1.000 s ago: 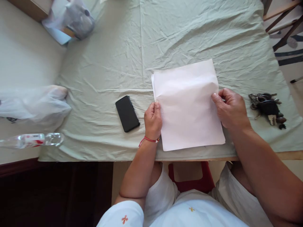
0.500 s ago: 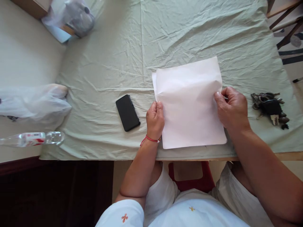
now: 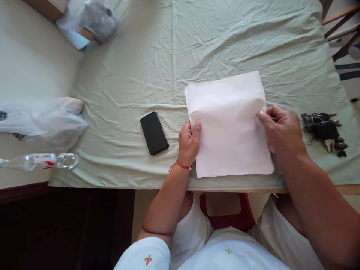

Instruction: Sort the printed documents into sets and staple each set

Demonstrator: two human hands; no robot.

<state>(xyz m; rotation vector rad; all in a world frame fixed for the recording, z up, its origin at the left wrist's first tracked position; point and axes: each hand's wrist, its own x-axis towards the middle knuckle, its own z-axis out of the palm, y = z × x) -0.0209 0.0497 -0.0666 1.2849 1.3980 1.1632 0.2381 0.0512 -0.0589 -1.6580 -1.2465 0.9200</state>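
Left hand [image 3: 189, 144] has its thumb further onto the paper [image 3: 230, 131] than before. Both hands nearly closed, right hand [image 3: 282, 129] included, pinching opposite edges, probably to keep sheets aligned above the desk [image 3: 126, 82]. Fingers underneath hidden, sheet count unclear. Far plastic bag [image 3: 98, 22]: contents unclear.

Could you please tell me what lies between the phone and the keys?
The left hand, the white paper and the right hand, as the head view shows.

Phone [image 3: 154, 133] lies left of the paper [image 3: 230, 131].
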